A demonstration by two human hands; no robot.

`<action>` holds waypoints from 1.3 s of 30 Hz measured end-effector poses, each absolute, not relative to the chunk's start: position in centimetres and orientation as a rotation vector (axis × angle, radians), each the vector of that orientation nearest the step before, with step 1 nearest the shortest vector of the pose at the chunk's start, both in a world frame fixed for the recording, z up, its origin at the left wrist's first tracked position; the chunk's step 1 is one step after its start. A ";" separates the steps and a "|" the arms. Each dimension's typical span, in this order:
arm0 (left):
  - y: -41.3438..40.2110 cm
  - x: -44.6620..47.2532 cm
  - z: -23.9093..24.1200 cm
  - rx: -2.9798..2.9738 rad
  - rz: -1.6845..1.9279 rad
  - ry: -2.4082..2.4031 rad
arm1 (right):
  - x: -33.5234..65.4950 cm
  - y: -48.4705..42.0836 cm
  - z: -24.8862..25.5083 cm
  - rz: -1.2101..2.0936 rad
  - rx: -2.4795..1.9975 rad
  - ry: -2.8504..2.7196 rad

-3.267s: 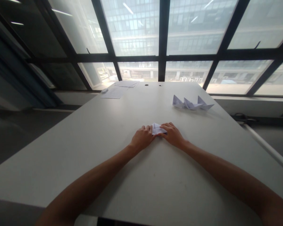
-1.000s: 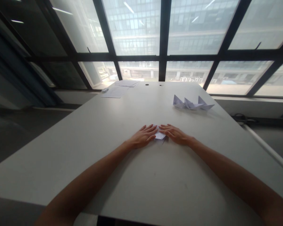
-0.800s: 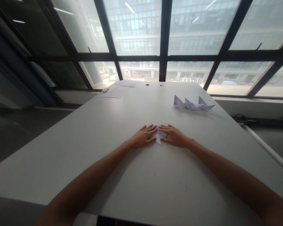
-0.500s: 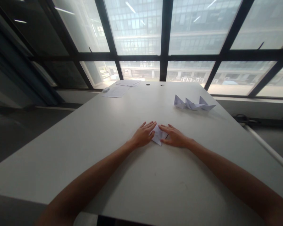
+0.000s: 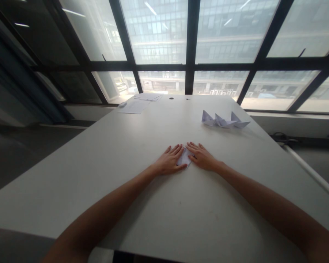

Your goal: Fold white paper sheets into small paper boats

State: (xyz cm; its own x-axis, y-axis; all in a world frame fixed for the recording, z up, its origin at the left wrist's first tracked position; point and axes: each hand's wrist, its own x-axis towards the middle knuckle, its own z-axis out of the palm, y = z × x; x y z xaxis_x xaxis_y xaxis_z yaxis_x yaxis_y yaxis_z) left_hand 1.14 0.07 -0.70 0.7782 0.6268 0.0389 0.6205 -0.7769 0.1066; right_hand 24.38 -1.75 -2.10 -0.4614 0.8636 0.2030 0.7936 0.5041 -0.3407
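Note:
A small folded sheet of white paper (image 5: 184, 157) lies on the white table between my hands, its side edges covered by them. My left hand (image 5: 170, 160) rests flat on its left part, fingers stretched out and the thumb lying across the near corner. On the other side my right hand (image 5: 201, 157) presses on the paper's right part, fingers spread and pointing away from me. Neither hand grips the paper; both lie on top of it.
Folded paper boats (image 5: 223, 121) stand in a row at the back right of the table (image 5: 142, 204). Flat paper sheets (image 5: 134, 107) lie at the far left, with a crumpled paper piece (image 5: 122, 105) beside them. Large windows (image 5: 164, 36) rise behind the table.
My left thumb has moved down and across the paper's near corner. The right hand's fingers have straightened and shifted slightly, its thumb now higher on the paper.

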 end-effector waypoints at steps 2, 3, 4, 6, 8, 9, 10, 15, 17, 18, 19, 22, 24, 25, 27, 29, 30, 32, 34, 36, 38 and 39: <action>0.1 1.2 -0.7 2.879 0.103 1.016 | 24.3 -1.8 -2.1 0.274 -1.405 -2.403; 0.0 1.2 -0.8 2.880 0.100 1.018 | 24.3 -1.8 -2.2 0.267 -1.423 -2.383; 0.0 1.2 -0.8 2.884 0.101 1.020 | 24.2 -1.7 -2.2 0.257 -1.442 -2.353; 0.0 1.2 -0.8 2.891 0.106 1.021 | 24.2 -1.6 -2.3 0.223 -1.483 -2.263; 0.0 1.2 -0.8 2.892 0.111 1.016 | 24.2 -1.3 -2.4 0.182 -1.527 -2.139; 0.1 1.2 -0.8 2.891 0.112 1.013 | 24.2 -1.2 -2.5 0.170 -1.544 -2.084; 0.1 1.2 -0.9 2.889 0.112 1.010 | 24.2 -1.1 -2.5 0.164 -1.556 -2.044; 0.1 1.0 -0.7 2.886 0.095 0.966 | 24.4 -1.4 -2.6 0.212 -1.479 -2.174; 0.1 0.9 -0.4 2.887 0.064 0.890 | 24.4 -1.7 -2.5 0.225 -1.419 -2.254; 0.1 0.8 -0.2 2.885 0.046 0.851 | 24.3 -1.8 -2.4 0.227 -1.404 -2.275; 0.1 0.7 0.0 2.880 0.030 0.818 | 24.3 -1.9 -2.4 0.228 -1.403 -2.284; 0.0 0.6 0.4 2.868 0.013 0.785 | 24.2 -1.8 -2.5 0.230 -1.449 -2.281; -0.1 0.6 0.6 2.870 0.014 0.787 | 24.2 -1.5 -2.6 0.231 -1.502 -2.260; -0.2 0.6 0.6 2.872 0.015 0.790 | 24.2 -1.3 -2.8 0.230 -1.537 -2.234; -0.2 0.6 0.6 2.871 0.014 0.794 | 24.1 -1.0 -3.0 0.223 -1.602 -2.175; -0.3 0.7 0.7 2.867 0.013 0.799 | 24.1 -0.7 -3.2 0.209 -1.626 -2.139; -0.3 0.7 0.7 2.864 0.011 0.801 | 24.1 -0.6 -3.3 0.198 -1.628 -2.128; -0.3 0.6 0.8 2.859 0.004 0.800 | 24.1 -0.5 -3.4 0.177 -1.631 -2.100; -0.3 0.6 0.9 2.854 -0.002 0.793 | 24.1 -0.4 -3.5 0.167 -1.634 -2.055; -0.3 0.6 1.0 2.854 -0.004 0.778 | 24.2 -0.3 -3.5 0.174 -1.616 -2.015; -0.3 0.6 1.1 2.858 -0.003 0.755 | 24.2 -0.3 -3.6 0.180 -1.590 -2.005; -0.4 0.7 1.2 2.860 -0.003 0.742 | 24.3 -0.4 -3.6 0.177 -1.582 -2.014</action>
